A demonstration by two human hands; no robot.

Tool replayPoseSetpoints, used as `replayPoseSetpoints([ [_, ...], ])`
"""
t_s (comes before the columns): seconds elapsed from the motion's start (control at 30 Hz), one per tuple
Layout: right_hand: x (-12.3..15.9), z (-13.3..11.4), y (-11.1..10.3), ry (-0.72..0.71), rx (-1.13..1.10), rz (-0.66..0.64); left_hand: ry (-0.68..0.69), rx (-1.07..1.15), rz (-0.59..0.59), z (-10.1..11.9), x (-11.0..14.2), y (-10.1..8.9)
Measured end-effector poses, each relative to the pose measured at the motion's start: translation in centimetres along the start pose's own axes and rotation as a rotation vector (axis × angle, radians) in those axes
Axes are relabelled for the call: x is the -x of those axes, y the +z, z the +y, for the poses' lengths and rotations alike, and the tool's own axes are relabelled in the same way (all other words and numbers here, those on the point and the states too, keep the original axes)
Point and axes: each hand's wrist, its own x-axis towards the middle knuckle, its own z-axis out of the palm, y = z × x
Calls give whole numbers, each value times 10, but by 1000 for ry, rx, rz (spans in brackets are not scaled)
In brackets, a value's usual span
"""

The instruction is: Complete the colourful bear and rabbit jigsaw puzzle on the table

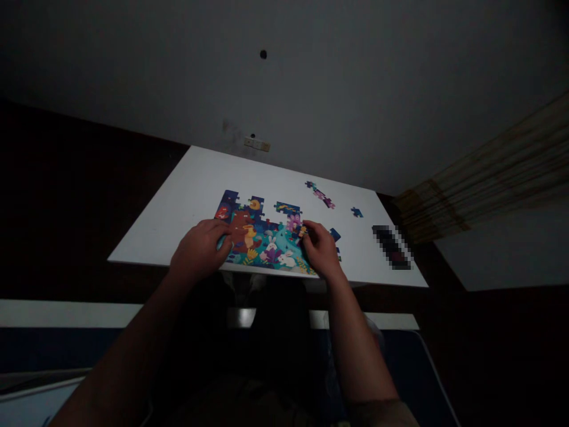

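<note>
Left hand (202,250) and right hand (322,249) curled over part-built jigsaw (267,240) (whether gripping, I cannot tell), more pieces (328,202) beyond.

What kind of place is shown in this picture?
Probably a room in a home: a partly assembled jigsaw puzzle, what looks like a wall socket, and what seems to be a curtain at the right.

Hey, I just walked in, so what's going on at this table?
A person sits with both hands on a partly assembled jigsaw puzzle on the white table. The left hand is at its left edge, the right hand on its right side. Gaps remain along the far side, and a few separate pieces lie beyond it, to the right.
</note>
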Motion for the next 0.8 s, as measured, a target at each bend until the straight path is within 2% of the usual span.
replayPoseSetpoints([
  [0.13,4,-1,-2,45,-41,15,-3,9,8,-1,0,0],
  [0.3,-6,-3,5,166,-236,48,15,41,19,-1,1,0],
  [0.43,-39,-13,18,129,-294,-98,18,65,32,-3,1,1],
  [0.57,-70,-17,37,117,-228,-151,11,83,33,-3,2,-1],
  [0.67,-77,-12,49,106,-194,-140,15,108,41,-1,3,-4],
  [0.8,-73,-2,55,102,-216,-120,25,116,58,-1,2,-2],
])
